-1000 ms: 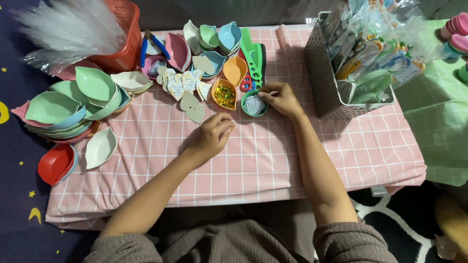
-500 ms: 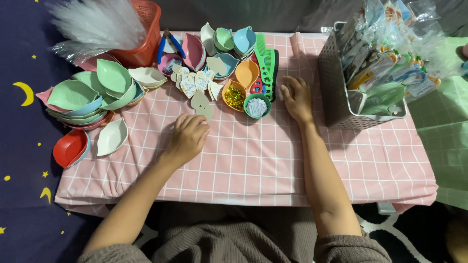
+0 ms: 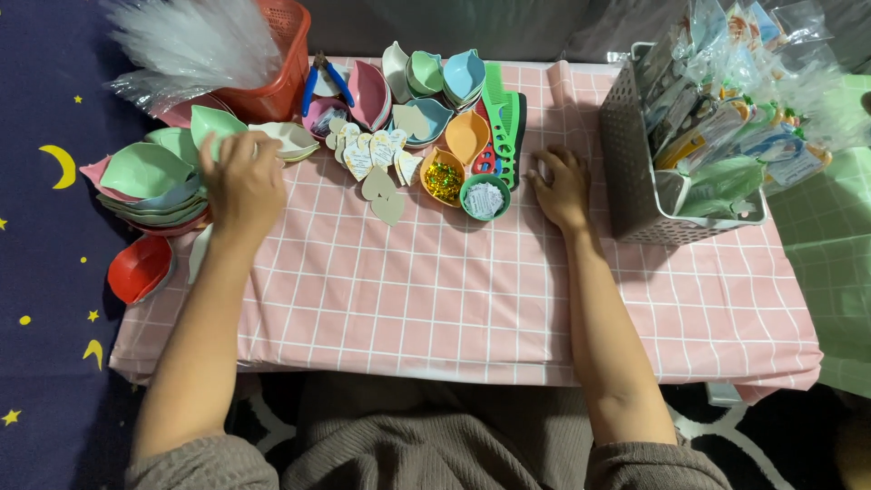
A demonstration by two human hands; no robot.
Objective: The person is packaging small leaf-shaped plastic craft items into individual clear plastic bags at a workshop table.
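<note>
My left hand (image 3: pixel 238 181) reaches over the stack of leaf-shaped dishes (image 3: pixel 150 181) at the table's left and closes around a pale green leaf dish (image 3: pixel 210 122) on top of the pile. My right hand (image 3: pixel 561 186) rests on the pink checked tablecloth (image 3: pixel 454 290), fingers loosely curled, holding nothing, between a small green bowl of white packets (image 3: pixel 484 197) and a grey slotted basket (image 3: pixel 644 172). An orange dish of yellow-green beads (image 3: pixel 442 179) and several heart-shaped paper tags (image 3: pixel 376 163) lie between my hands.
A red basket (image 3: pixel 268 68) with a clear plastic bundle (image 3: pixel 195 41) stands at the back left. Blue-handled pliers (image 3: pixel 319 77), more coloured dishes (image 3: pixel 426 77), green combs (image 3: pixel 502 122) and red scissors (image 3: pixel 485 161) lie at the back. The grey basket holds packaged items (image 3: pixel 726 91). A red dish (image 3: pixel 141 269) sits at the left edge.
My left hand moved from the table's middle to the leaf dish stack on the left and gripped a green dish. My right hand left the small green bowl and settled on the cloth.
</note>
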